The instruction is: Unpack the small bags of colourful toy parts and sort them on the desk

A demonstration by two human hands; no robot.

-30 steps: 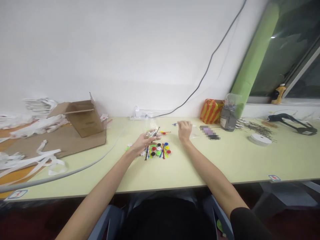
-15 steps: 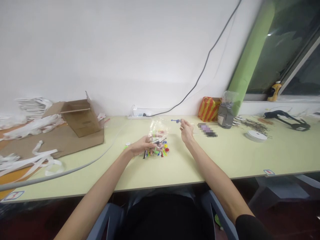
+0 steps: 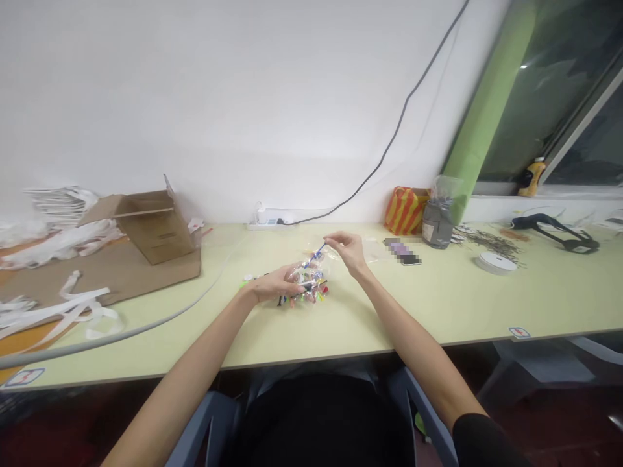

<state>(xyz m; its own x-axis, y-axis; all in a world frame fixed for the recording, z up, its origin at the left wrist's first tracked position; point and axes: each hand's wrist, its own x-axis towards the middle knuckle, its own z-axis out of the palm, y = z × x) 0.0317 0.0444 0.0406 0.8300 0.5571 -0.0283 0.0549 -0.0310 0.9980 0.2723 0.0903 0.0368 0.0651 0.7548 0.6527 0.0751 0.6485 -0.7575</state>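
My left hand [image 3: 277, 284] is closed around a clear plastic bag [image 3: 316, 272] with small colourful pieces in and behind it. A dark, thin piece also shows by its fingertips. My right hand [image 3: 346, 250] pinches the upper end of a thin blue plastic piece [image 3: 316, 253], whose lower part slants down at the bag's mouth; whether it is inside cannot be made out. Small colourful plastic pieces [image 3: 322, 297] lie on the table beneath the bag, partly hidden by it and by my left hand.
An open cardboard box [image 3: 156, 227] and white strips [image 3: 73, 314] lie at the left, near a grey hose [image 3: 160, 324]. A power strip [image 3: 270, 224] sits by the wall. To the right are a striped bag [image 3: 405, 211], a grey container [image 3: 437, 224] and a white roll [image 3: 495, 263].
My right hand has moved left to the bag, bringing the blue piece from the right side to the bag's mouth. The bag now sits lower, still in my left hand.
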